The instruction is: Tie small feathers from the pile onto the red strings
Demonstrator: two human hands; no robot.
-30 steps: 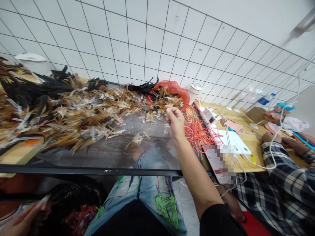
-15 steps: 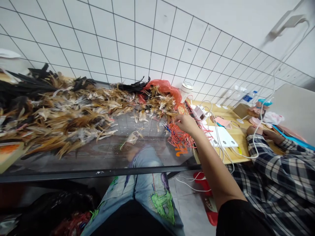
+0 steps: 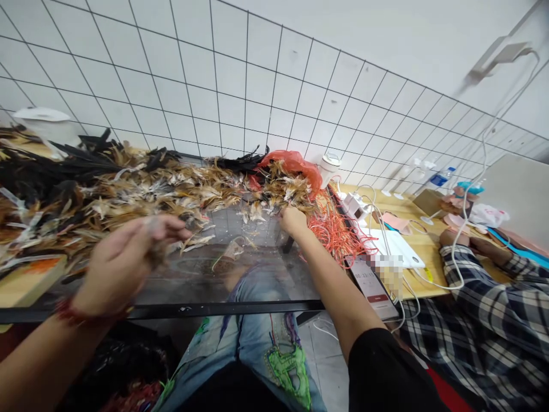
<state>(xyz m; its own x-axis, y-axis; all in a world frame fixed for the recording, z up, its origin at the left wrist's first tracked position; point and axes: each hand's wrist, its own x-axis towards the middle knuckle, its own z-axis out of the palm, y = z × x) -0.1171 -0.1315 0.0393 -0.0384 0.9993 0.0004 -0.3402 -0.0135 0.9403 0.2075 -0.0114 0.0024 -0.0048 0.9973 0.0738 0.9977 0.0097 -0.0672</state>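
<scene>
A long heap of brown, tan and black feathers [image 3: 128, 191] lies along the back of a glass table [image 3: 240, 280]. My left hand [image 3: 128, 257] hovers over the table's near left, blurred by motion, fingers pinched on a small tuft of feathers. My right hand [image 3: 293, 220] reaches to the heap's right end, fingers curled down into the feathers beside a red plastic bag [image 3: 295, 163] and a tangle of orange-red strings [image 3: 338, 229]. What the right fingers hold is hidden.
A phone [image 3: 374, 284] lies at the table's right edge. Beyond it stand a wooden desk [image 3: 429, 246] with white cables, a white device [image 3: 397, 246] and a white cup [image 3: 329, 167]. A person in a plaid sleeve [image 3: 484, 286] sits at the right. My jeans [image 3: 257, 343] show through the glass.
My left hand has come up from below the table with feathers in it. My right hand moved left from the orange strings back to the feather heap.
</scene>
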